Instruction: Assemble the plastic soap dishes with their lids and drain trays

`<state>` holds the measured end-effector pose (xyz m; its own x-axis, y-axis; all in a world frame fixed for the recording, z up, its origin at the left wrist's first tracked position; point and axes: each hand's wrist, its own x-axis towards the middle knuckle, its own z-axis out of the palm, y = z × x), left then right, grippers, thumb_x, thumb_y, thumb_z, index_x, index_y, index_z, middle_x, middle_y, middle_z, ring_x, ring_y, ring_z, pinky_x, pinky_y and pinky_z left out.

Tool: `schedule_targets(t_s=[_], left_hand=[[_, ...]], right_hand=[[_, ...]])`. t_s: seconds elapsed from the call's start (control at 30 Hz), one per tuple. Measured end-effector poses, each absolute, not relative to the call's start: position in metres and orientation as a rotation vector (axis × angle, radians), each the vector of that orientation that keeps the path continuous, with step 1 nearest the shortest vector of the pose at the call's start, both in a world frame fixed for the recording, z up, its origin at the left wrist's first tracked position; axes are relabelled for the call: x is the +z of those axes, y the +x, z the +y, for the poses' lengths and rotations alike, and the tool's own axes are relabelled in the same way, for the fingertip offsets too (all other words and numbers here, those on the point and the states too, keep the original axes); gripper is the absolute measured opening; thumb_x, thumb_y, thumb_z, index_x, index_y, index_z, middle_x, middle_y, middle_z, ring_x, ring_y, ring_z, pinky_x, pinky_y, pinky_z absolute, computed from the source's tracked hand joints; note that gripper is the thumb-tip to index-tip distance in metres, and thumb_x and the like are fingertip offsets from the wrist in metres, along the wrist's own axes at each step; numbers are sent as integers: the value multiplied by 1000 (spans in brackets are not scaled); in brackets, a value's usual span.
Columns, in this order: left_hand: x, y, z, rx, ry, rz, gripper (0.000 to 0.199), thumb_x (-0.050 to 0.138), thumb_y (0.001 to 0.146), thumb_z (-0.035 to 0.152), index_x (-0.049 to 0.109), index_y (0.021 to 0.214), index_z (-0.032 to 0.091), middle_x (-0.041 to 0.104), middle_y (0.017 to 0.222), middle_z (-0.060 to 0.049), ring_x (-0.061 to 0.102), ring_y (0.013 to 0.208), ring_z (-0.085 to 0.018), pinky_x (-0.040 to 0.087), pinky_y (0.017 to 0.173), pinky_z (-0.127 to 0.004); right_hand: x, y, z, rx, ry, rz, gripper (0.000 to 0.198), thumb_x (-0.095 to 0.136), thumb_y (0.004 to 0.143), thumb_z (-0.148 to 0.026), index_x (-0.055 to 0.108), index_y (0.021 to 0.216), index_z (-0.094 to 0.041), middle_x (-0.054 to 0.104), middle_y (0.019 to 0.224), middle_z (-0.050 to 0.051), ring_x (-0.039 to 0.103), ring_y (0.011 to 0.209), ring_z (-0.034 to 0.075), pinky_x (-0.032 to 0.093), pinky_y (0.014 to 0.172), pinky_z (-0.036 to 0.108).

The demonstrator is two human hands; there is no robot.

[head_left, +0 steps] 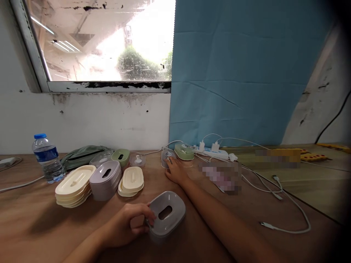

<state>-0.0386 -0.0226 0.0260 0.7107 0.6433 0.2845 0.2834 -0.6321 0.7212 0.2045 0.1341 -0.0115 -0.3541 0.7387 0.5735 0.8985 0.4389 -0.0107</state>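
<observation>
A grey oval plastic box (177, 215) with a slot in its top face stands close to me. My left hand (134, 219) pinches its left wall, fingers curled over the rim. Farther back, my right hand (177, 171) is stretched out with its fingers spread over a small clear-and-grey container (167, 155), touching its top. Beside that container on the right sits a green container (184, 150). Left of my left hand are cream lids (133, 179), stacked lilac boxes (105, 179) with a slot on top, and a taller stack of cream lids (75, 182).
A water bottle (46, 160) and a green pouch (85, 155) stand at the back left. Another green box (120, 157) and a clear container (137, 159) lie behind the lids. A power strip (216, 152) and white cables (296, 231) spread over the right side.
</observation>
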Motion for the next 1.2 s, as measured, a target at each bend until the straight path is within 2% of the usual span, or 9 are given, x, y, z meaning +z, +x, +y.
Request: schedule_targets(t_s=[0.17,0.3,0.57,0.93,1.07,1.2], left_hand=[[28,-45,-23,671,2358,701,35,47,66,7,55,98,20,60,102,-4,46,110,-20,24,103,-42],[32,-45,-23,701,2391,734,40,49,62,9,52,100,19,57,105,-6,44,109,-22,27,101,-40],[33,-40,-21,705,2426,823,30,55,70,32,53,97,19,56,102,-9,45,105,-24,31,95,-38],[31,-40,-21,696,2471,813,30,58,70,27,54,98,20,54,104,-7,43,107,-22,31,95,-33],[32,-40,-22,677,2495,814,31,58,69,25,53,99,20,54,105,-7,42,107,-22,31,95,-34],[33,-41,-23,661,2511,816,32,58,69,25,54,100,20,54,104,-7,43,105,-22,31,95,-34]], right_hand=[[-14,208,137,-414,-1401,-2188,51,46,71,-18,41,121,-9,39,128,18,33,119,28,26,99,40],[-15,211,140,-397,-1392,-2201,52,46,70,-17,41,121,-8,38,129,17,32,121,28,25,101,40],[-16,218,147,-363,-1354,-2211,53,46,68,-14,42,121,-8,38,129,18,31,122,28,26,100,40],[-15,216,145,-357,-1345,-2145,53,48,66,-14,43,119,-12,39,128,14,33,119,28,28,98,39],[-10,225,138,-353,-1442,-1981,45,44,71,-16,44,116,-12,48,113,13,45,105,26,35,89,38],[-13,245,136,-307,-1611,-1814,21,43,74,-20,53,91,-13,56,85,10,52,84,23,41,75,34]])
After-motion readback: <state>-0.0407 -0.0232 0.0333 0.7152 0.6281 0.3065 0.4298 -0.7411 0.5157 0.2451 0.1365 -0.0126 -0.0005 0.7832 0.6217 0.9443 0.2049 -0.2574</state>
